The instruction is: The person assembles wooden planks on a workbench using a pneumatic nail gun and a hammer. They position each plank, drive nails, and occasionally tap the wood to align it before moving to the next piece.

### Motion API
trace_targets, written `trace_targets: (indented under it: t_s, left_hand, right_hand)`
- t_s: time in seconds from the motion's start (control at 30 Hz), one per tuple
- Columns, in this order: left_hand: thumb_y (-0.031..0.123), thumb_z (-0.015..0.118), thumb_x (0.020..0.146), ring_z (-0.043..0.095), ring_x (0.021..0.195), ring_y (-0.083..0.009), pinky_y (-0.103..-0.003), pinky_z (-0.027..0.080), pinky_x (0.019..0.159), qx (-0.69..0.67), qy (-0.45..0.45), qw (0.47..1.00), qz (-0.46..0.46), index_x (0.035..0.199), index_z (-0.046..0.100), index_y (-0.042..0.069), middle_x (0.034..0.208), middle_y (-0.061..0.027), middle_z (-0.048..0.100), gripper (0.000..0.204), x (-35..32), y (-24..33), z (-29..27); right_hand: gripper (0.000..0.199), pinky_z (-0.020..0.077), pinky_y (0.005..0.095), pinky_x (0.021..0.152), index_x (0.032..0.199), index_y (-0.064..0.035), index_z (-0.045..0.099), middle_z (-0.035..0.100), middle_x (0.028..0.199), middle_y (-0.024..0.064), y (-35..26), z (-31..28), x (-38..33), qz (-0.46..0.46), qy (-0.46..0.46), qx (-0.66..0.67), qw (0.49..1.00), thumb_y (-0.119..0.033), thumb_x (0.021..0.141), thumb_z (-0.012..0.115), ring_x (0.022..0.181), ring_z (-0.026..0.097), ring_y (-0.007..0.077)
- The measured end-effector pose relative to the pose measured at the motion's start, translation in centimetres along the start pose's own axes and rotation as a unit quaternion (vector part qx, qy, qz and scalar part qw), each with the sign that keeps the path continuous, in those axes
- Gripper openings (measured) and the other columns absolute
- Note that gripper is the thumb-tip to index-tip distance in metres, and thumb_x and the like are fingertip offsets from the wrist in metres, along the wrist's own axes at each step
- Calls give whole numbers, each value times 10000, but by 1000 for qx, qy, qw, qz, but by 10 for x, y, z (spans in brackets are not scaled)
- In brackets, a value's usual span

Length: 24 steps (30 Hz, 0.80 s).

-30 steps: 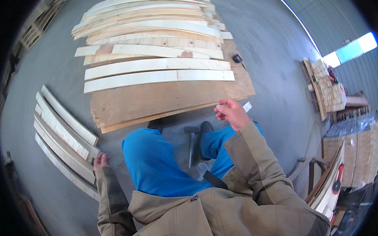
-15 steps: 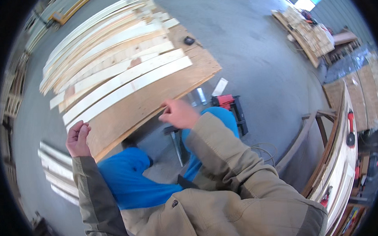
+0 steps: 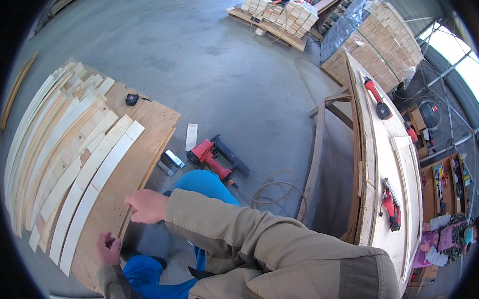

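Observation:
A brown plywood sheet (image 3: 143,148) lies on the concrete floor, with several pale curved wooden strips (image 3: 86,183) laid side by side on it. My right hand (image 3: 147,205) rests on the sheet's near edge, fingers curled against the board. My left hand (image 3: 108,249) touches the same edge lower down, close to the end of the nearest strip, its fingers bent. Neither hand clearly holds a loose object. My knees in blue trousers (image 3: 203,186) are just below the hands.
A red nail gun (image 3: 214,157) with a coiled hose (image 3: 276,188) lies on the floor right of the sheet, beside a small wood offcut (image 3: 191,136). A small black object (image 3: 132,99) sits on the sheet. A curved wooden frame (image 3: 376,159) with red tools stands right. Lumber stacks (image 3: 281,14) at back.
The view has swung right, so the plywood sheet now sits at left. My left hand came from the floor strips up to the sheet's edge; my right hand stayed on that edge.

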<state>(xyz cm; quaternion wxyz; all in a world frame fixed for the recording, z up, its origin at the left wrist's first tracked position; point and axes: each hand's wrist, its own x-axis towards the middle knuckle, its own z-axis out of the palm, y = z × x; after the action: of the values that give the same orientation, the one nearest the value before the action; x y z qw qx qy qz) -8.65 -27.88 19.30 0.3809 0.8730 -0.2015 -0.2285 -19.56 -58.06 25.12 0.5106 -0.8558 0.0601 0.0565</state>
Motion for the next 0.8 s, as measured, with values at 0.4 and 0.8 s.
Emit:
trace_targets:
  t_s: [0.4, 0.8]
  left_hand:
    - [54, 797, 869, 701, 874, -228, -377, 581, 796, 38, -18, 999, -14, 1213, 665, -38, 939, -142, 725, 380, -5, -12, -3]
    - [53, 808, 848, 719, 874, -249, -397, 593, 819, 58, -16, 998, -15, 1186, 681, -30, 930, -160, 745, 371, -8, -12, 0]
  right_hand:
    - [470, 570, 474, 868, 1254, 45, 635, 767, 980, 183, 7, 8, -3, 4, 36, -5, 999, -154, 851, 771, 974, 744, 377]
    - [461, 577, 446, 783, 1249, 50, 617, 748, 938, 180, 11, 10, -15, -9, 97, 87, 991, -133, 870, 804, 915, 753, 332]
